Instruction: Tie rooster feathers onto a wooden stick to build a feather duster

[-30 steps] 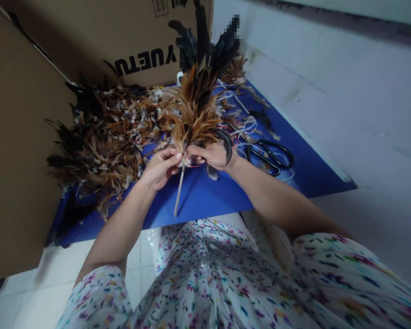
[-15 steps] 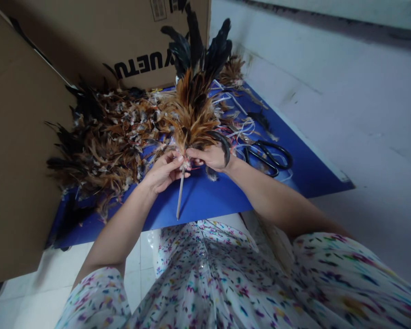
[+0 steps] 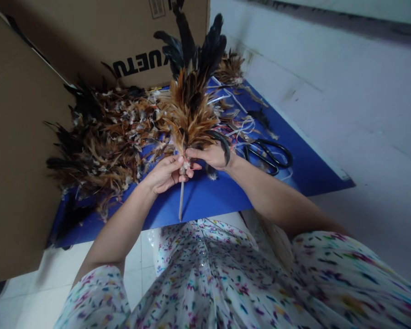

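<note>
A feather bundle (image 3: pixel 192 107) stands over the blue table, brown-orange below with long black feathers at its top. A thin stick (image 3: pixel 181 201) comes out of its base and points down to the table's front edge. My left hand (image 3: pixel 167 173) is closed round the base from the left, where pale fluff and red thread show. From the right, my right hand (image 3: pixel 210 155) pinches the lower feathers with thumb and fingers. One curved dark feather (image 3: pixel 224 146) lies across the back of my right hand.
Loose brown and black feathers (image 3: pixel 113 137) are heaped on the left of the blue table (image 3: pixel 294 169). Black-handled scissors (image 3: pixel 270 155) and white strips (image 3: pixel 241 130) lie at the right. Cardboard (image 3: pixel 89 41) stands behind and left; a pale wall (image 3: pixel 329 91) rises at the right.
The feather bundle's top has tilted slightly left, and the stick's lower end has shifted a little right. My left fingers have moved slightly round the base.
</note>
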The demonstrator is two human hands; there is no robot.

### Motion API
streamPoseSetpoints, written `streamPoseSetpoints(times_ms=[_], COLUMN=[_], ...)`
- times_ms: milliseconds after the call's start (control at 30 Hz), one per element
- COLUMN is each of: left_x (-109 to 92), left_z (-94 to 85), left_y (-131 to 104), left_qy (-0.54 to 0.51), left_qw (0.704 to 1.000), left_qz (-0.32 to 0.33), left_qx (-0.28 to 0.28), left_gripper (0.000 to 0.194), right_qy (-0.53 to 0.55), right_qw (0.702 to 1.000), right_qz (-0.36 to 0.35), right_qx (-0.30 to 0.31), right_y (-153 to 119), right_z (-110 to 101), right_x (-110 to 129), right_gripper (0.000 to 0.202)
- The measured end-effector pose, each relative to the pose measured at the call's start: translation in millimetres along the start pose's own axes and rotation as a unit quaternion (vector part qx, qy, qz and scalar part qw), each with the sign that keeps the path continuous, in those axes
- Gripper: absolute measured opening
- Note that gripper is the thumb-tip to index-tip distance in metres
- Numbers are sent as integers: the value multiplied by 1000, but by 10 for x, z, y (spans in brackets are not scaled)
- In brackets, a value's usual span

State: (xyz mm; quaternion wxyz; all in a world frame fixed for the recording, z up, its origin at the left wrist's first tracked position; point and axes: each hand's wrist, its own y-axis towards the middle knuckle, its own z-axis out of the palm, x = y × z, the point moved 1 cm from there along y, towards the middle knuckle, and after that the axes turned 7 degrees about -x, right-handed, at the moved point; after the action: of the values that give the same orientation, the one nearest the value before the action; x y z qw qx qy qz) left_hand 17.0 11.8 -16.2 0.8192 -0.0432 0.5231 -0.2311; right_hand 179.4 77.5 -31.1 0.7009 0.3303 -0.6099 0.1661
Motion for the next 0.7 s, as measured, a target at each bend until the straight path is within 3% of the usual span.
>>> streamPoseSetpoints(times_ms=[333, 533, 700], left_x=[18, 29, 3], left_z=[15, 39, 94], left_y=[-2, 1, -22], left_qy=[-7, 7, 12], left_qw=[999, 997, 992], left_qz=[39, 69, 103], left_qx=[5, -31, -70], left_gripper=[32, 34, 37], right_qy=[44, 41, 56], right_qw=[997, 992, 990], right_qz=[23, 55, 72], right_qx=[-65, -108, -111], right_y=[16, 31, 43], right_z=[24, 26, 51], right_x=[-15, -93, -93], right_gripper=[48, 53, 60])
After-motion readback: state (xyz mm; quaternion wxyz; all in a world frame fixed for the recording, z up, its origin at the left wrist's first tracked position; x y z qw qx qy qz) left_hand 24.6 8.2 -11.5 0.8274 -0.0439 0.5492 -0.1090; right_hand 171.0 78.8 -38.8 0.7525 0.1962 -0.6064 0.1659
